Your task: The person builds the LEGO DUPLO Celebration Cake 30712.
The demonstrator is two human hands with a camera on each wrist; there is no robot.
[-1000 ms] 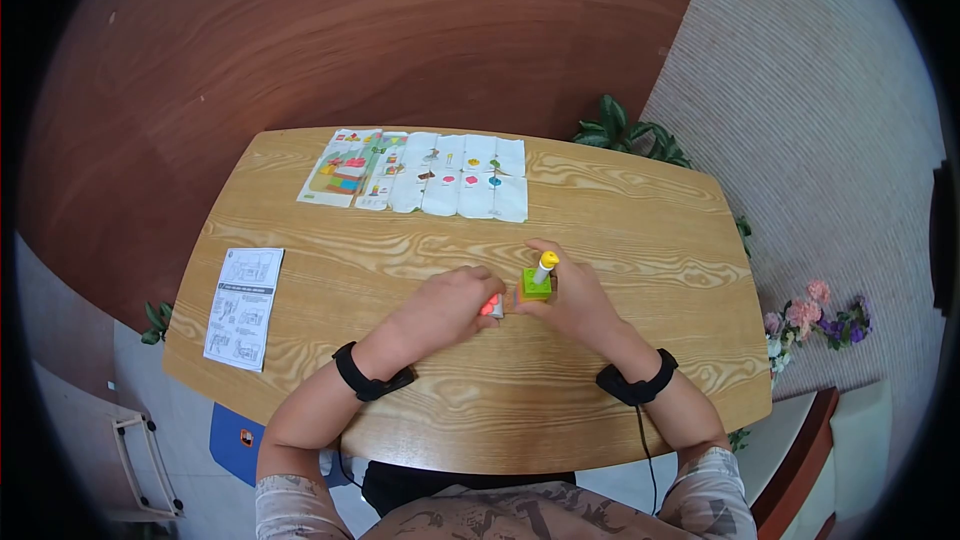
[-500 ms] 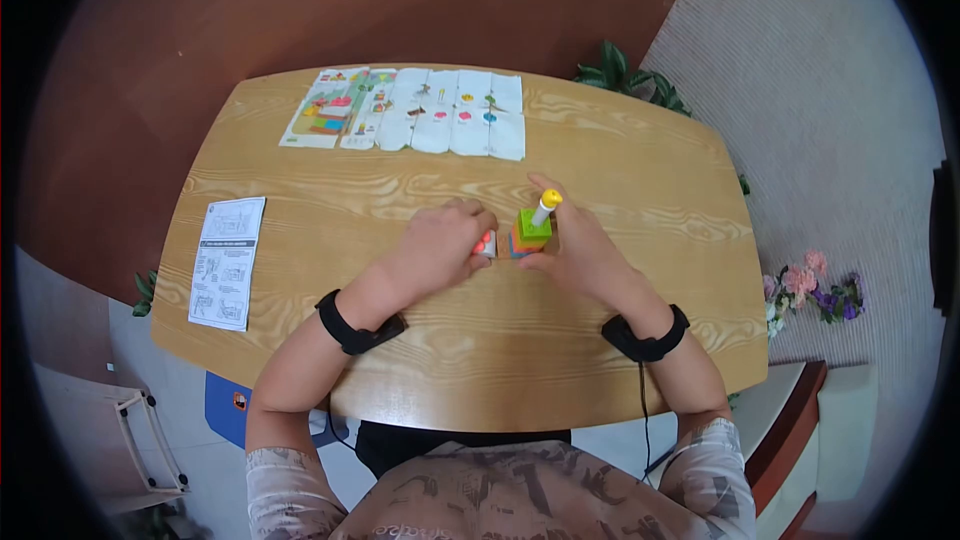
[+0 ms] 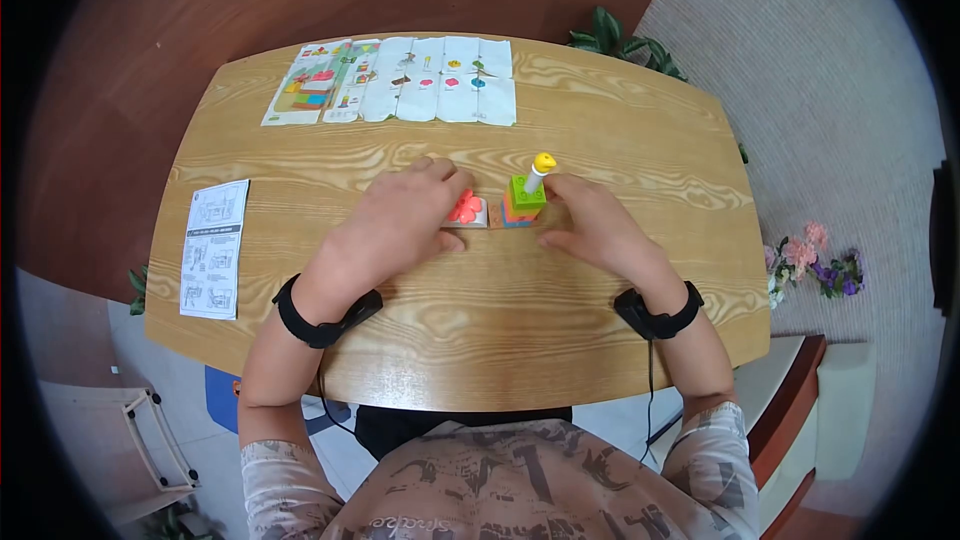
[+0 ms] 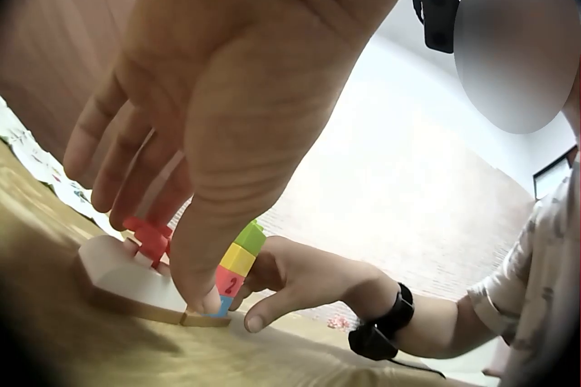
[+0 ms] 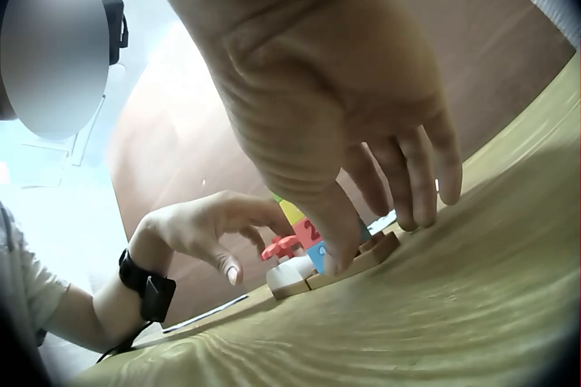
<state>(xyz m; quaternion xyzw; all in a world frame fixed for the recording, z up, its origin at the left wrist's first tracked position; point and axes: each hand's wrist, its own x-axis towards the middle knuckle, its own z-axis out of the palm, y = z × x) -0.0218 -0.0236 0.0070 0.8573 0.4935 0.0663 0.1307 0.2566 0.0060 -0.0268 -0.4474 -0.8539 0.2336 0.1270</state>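
Observation:
A block tower (image 3: 525, 202) stands near the table's middle, stacked blue, red, yellow and green. On top, a white candle (image 3: 537, 175) with a yellow flame leans slightly. The red brick (image 4: 231, 284) carries a number 2. Left of the tower, a white curved block (image 4: 127, 280) on a brown base bears a red flower piece (image 3: 467, 206). My left hand (image 3: 395, 218) hovers over the flower with loosely bent, spread fingers and the thumb out. My right hand (image 3: 602, 227) is just right of the tower, finger and thumb apart on either side.
An unfolded picture instruction sheet (image 3: 430, 85) lies along the table's far edge. A printed black-and-white leaflet (image 3: 212, 250) is at the left. Beyond the right edge are pink and purple flowers (image 3: 815, 255); leafy plants (image 3: 620, 45) stand behind the table.
My left hand has drawn back leftward, uncovering more of the red flower. My right hand has eased slightly right of the tower. The head view has shifted, so the table sits higher in frame.

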